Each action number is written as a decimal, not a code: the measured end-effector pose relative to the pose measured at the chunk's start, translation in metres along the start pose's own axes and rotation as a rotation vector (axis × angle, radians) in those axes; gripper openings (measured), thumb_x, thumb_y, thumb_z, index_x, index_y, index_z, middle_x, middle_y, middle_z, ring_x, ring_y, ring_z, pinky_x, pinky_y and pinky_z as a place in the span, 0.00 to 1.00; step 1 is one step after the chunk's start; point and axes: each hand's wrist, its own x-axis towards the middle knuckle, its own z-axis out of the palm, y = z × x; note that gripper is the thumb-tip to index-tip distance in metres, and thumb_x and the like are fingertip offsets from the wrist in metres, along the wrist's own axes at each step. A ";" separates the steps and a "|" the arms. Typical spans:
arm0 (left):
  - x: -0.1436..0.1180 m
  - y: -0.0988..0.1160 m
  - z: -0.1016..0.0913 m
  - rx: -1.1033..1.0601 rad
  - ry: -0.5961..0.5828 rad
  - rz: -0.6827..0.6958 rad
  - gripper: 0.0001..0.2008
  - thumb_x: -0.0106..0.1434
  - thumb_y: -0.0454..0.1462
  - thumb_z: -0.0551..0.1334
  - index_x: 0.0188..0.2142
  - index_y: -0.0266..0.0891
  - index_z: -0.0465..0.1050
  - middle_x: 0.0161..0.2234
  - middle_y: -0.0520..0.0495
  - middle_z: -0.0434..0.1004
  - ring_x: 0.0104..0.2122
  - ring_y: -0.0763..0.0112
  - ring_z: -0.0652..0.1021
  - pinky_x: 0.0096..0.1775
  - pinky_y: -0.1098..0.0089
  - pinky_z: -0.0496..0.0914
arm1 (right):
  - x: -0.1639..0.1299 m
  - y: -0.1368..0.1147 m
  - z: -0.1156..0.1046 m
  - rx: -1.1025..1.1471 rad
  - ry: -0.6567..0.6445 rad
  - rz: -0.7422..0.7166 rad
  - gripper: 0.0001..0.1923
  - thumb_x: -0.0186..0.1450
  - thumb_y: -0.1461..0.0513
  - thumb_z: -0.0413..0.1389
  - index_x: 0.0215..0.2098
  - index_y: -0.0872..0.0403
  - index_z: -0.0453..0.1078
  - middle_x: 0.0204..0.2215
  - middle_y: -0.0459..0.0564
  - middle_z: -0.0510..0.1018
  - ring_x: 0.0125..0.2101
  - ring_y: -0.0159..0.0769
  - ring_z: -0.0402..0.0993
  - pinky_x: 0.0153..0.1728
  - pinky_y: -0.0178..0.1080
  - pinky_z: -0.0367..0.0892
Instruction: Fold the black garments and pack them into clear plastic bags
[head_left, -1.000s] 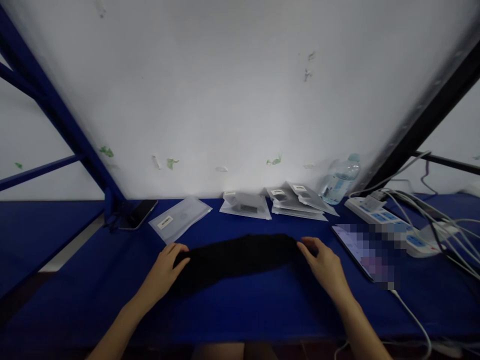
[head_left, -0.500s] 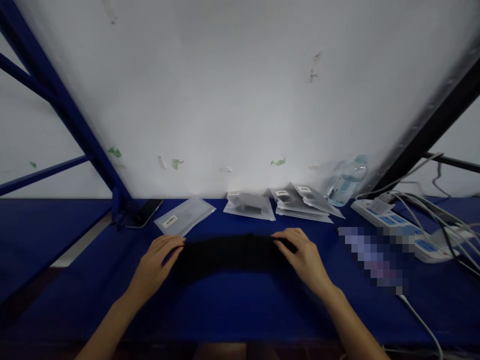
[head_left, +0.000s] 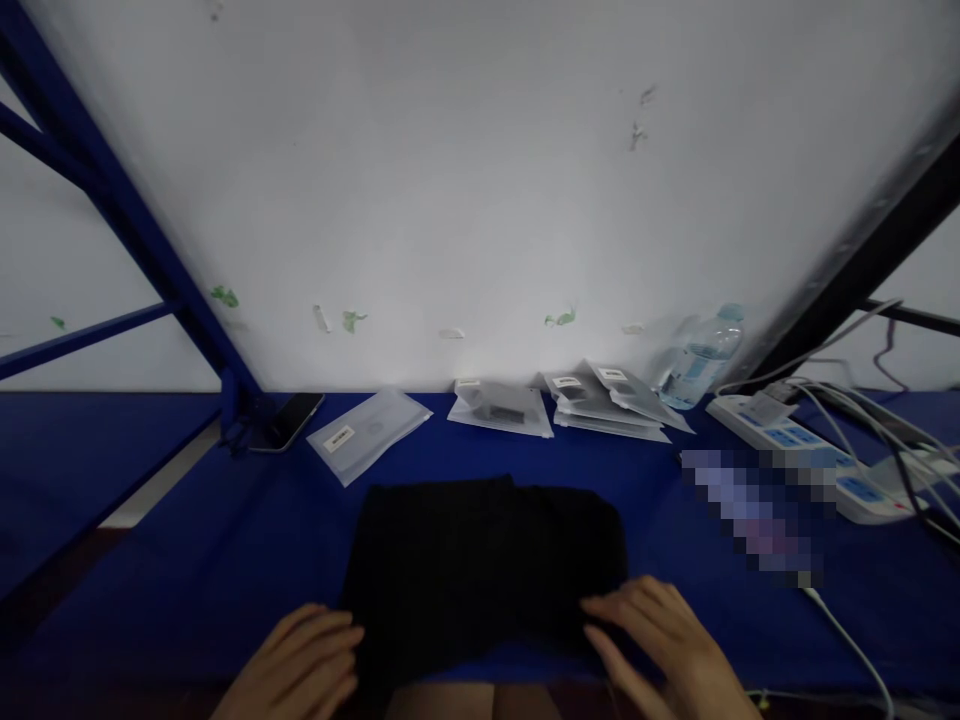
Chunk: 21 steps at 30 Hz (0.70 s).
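Note:
A black piece of cloth [head_left: 480,570], like a folded garment, lies spread on the blue table [head_left: 225,560] before me. My left hand [head_left: 292,665] rests at its near left edge, fingers stretched out and slightly apart. At the near right edge is my right hand [head_left: 664,640], its thumb and fingers apart, the fingertips at the cloth. The lower parts of both hands are cut off by the frame edge. Beyond the cloth lies a frosted zip bag [head_left: 375,430] with a white label.
Along the wall are another zip bag [head_left: 499,408], a stack of several zip bags [head_left: 607,405] and a water bottle [head_left: 697,365]. A phone [head_left: 296,418] lies at left. On the right are a power strip [head_left: 802,450], cables and a pixelated item [head_left: 750,520].
Both hands have moved toward me from the cloth's far corners, where they were pinching it. The cloth now lies spread in a larger area, its near edge closer to me.

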 end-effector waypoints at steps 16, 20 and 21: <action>0.128 -0.066 -0.016 -0.033 -0.057 -0.277 0.09 0.66 0.37 0.53 0.38 0.43 0.73 0.34 0.51 0.78 0.34 0.66 0.78 0.38 0.67 0.71 | 0.150 0.023 0.051 0.808 -0.147 0.598 0.14 0.59 0.52 0.56 0.25 0.54 0.69 0.18 0.46 0.76 0.14 0.27 0.63 0.16 0.31 0.56; 0.149 -0.090 -0.010 0.060 0.167 -0.426 0.13 0.66 0.41 0.53 0.45 0.40 0.71 0.37 0.46 0.77 0.37 0.62 0.78 0.41 0.62 0.72 | 0.159 0.038 0.051 0.891 -0.052 0.599 0.19 0.57 0.49 0.56 0.38 0.54 0.71 0.30 0.49 0.79 0.20 0.28 0.69 0.21 0.32 0.63; 0.150 -0.093 -0.006 0.114 0.211 -0.422 0.15 0.66 0.42 0.53 0.48 0.38 0.70 0.41 0.43 0.77 0.41 0.58 0.78 0.45 0.58 0.71 | 0.155 0.041 0.049 0.879 -0.035 0.590 0.20 0.56 0.49 0.57 0.39 0.54 0.71 0.30 0.49 0.78 0.21 0.29 0.69 0.21 0.32 0.63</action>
